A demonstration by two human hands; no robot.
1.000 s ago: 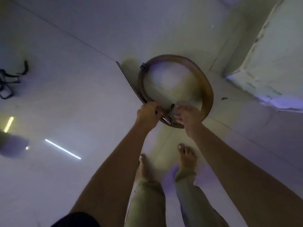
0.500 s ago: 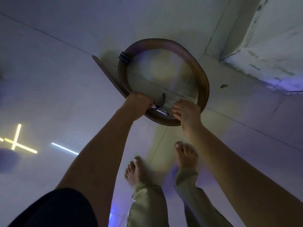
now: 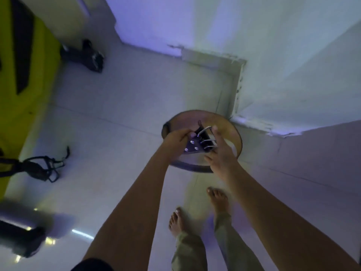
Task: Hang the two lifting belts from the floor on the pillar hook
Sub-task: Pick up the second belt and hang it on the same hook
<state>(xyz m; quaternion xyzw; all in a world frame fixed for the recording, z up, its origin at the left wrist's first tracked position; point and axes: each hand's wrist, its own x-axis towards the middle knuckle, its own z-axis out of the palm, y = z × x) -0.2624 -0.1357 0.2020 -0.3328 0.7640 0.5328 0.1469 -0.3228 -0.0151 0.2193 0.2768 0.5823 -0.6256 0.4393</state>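
Observation:
A brown leather lifting belt (image 3: pixel 237 139), curled into a loop, hangs off the floor in front of me. My left hand (image 3: pixel 176 138) is shut on its dark end piece with metal rivets. My right hand (image 3: pixel 219 151) grips the belt at the silver buckle (image 3: pixel 206 138), fingers spread around the prongs. The white pillar (image 3: pixel 293 65) rises just beyond the belt at the right; no hook shows on it. A second belt is not clearly visible.
My bare feet (image 3: pixel 216 198) stand on the pale tiled floor. A black strap harness (image 3: pixel 42 168) lies at the left, a dark object (image 3: pixel 88 55) near the far wall, a yellow mat (image 3: pixel 23 75) along the left edge, and a blurred dark cylinder (image 3: pixel 21 239) at lower left.
The belt has been lifted off the floor and turned so its buckle faces up. My view has swung up toward the pillar base, bringing the yellow mat into sight.

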